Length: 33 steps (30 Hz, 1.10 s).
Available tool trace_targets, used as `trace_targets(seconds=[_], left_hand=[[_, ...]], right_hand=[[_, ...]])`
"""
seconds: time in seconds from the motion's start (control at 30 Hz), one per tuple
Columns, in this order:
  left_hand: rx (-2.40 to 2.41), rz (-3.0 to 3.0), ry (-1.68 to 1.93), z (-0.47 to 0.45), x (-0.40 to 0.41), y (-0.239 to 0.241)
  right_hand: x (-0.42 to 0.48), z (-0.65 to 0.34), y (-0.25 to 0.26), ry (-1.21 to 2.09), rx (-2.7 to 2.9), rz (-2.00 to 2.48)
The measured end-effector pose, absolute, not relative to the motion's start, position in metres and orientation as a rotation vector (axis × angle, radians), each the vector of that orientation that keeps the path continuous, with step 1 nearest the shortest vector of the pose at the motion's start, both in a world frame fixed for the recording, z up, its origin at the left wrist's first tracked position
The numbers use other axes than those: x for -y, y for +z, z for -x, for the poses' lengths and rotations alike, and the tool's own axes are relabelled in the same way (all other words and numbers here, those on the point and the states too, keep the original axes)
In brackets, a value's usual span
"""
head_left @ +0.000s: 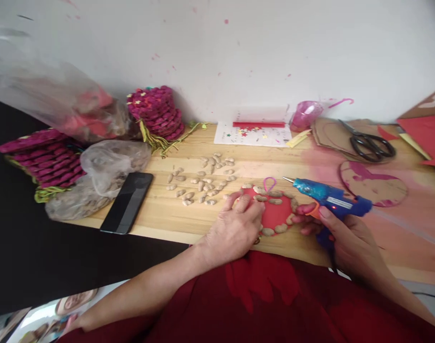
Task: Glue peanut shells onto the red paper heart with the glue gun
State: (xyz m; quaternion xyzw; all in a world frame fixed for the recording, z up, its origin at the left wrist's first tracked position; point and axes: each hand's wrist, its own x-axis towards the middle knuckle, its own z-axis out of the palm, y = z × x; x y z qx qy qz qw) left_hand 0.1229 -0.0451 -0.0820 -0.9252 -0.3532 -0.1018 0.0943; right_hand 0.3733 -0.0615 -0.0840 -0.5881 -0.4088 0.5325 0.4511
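Observation:
A red heart shape (272, 213) edged with peanut shells lies at the table's near edge, a small purple loop (270, 181) at its top. My left hand (235, 227) rests palm down on its left side, fingers curled together over the shells. My right hand (337, 233) grips a blue glue gun (328, 196) just right of the heart, with a finger on the orange trigger. Its nozzle points left above the heart's upper edge. A scatter of loose peanuts (203, 180) lies just beyond my left hand.
A black phone (127, 202) and plastic bags (96, 176) of peanuts lie at the left, by magenta woven pieces (156, 112). Black scissors (369, 143) rest on cardboard at the back right, near a cardboard heart (372, 183). A white sheet with star stickers (253, 133) sits by the wall.

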Motion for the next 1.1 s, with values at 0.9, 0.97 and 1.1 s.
trace_targets(seconds=[0.9,0.97,1.1], left_hand=[[1.824,2.322,-0.646,0.007,0.001,-0.059],[1.886,2.324,-0.631,0.015,-0.003,-0.061],[1.971,2.289,-0.654,0.026,-0.010,-0.063]], right_hand=[[0.062,-0.376,-0.085,1.259,1.022,1.493],[0.061,-0.375,-0.084,1.255,1.003,1.525],[0.060,-0.373,-0.083,1.258,0.982,1.567]])
